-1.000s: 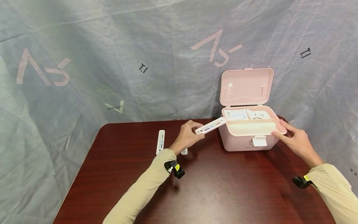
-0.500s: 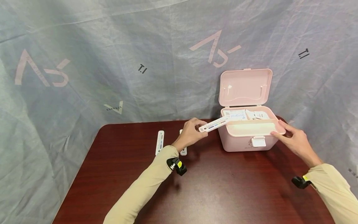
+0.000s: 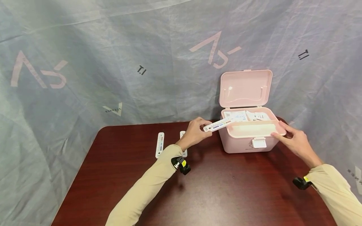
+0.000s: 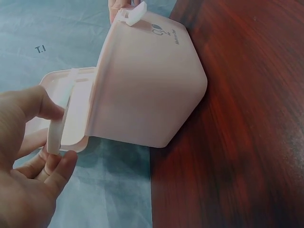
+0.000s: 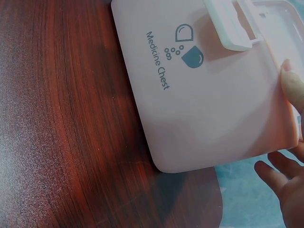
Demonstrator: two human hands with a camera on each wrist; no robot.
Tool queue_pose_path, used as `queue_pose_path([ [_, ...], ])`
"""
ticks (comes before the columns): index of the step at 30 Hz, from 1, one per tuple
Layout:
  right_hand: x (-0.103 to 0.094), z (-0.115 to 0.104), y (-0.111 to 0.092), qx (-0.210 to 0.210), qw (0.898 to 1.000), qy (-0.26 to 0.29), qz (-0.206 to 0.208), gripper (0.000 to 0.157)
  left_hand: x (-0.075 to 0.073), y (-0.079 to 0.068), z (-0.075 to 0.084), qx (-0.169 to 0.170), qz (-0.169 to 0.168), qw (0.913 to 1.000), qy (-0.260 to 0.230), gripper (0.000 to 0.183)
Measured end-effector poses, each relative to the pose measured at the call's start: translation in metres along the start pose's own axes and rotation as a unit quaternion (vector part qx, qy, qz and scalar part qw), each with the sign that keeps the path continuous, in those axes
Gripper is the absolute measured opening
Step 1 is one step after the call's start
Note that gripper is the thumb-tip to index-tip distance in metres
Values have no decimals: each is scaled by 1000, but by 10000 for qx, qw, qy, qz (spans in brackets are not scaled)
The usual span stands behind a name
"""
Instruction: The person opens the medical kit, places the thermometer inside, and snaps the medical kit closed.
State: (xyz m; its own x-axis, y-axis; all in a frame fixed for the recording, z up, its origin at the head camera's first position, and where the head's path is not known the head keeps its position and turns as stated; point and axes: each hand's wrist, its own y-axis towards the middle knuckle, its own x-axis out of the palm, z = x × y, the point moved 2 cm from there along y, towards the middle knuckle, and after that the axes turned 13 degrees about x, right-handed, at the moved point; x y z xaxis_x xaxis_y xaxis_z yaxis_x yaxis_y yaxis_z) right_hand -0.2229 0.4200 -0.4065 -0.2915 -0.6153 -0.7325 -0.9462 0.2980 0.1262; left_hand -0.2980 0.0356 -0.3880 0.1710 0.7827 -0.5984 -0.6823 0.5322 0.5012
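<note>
My left hand (image 3: 196, 132) pinches a flat white thermometer (image 3: 217, 125) by one end, thumb against fingers. Its far end overlaps the left rim of a pink medicine chest (image 3: 240, 146) in the head view. The left wrist view shows the thermometer (image 4: 56, 133) edge-on between thumb and fingertips. At the chest's front right corner, my right hand (image 3: 298, 142) holds the rim, thumb on top and fingers along the outer side. The lid (image 3: 245, 88) stands raised. Two similar thermometers lie on the table, one at left (image 3: 160, 144) and one partly hidden behind my left wrist (image 3: 185, 153).
Inside the chest, a packet printed "Surgical" (image 3: 236, 115) and another white packet (image 3: 257, 116) sit behind a divider; a long compartment (image 3: 251, 130) lies in front. The dark red wooden table (image 3: 226, 188) ends at a grey fabric backdrop (image 3: 158, 91).
My left hand has moved slightly right with the thermometer, bringing its tip over the chest's left rim. More of the thermometer behind my wrist shows. The right hand keeps its hold.
</note>
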Motion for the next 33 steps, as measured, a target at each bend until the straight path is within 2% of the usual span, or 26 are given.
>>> queue_pose_path([
  [14,0,0,1,-62,9999,80,50,72,11,12,5,169,-168,9997,-105,40],
  [33,0,-1,1,-29,9999,125,65,72,28,27,3,384,-174,9991,-74,37],
])
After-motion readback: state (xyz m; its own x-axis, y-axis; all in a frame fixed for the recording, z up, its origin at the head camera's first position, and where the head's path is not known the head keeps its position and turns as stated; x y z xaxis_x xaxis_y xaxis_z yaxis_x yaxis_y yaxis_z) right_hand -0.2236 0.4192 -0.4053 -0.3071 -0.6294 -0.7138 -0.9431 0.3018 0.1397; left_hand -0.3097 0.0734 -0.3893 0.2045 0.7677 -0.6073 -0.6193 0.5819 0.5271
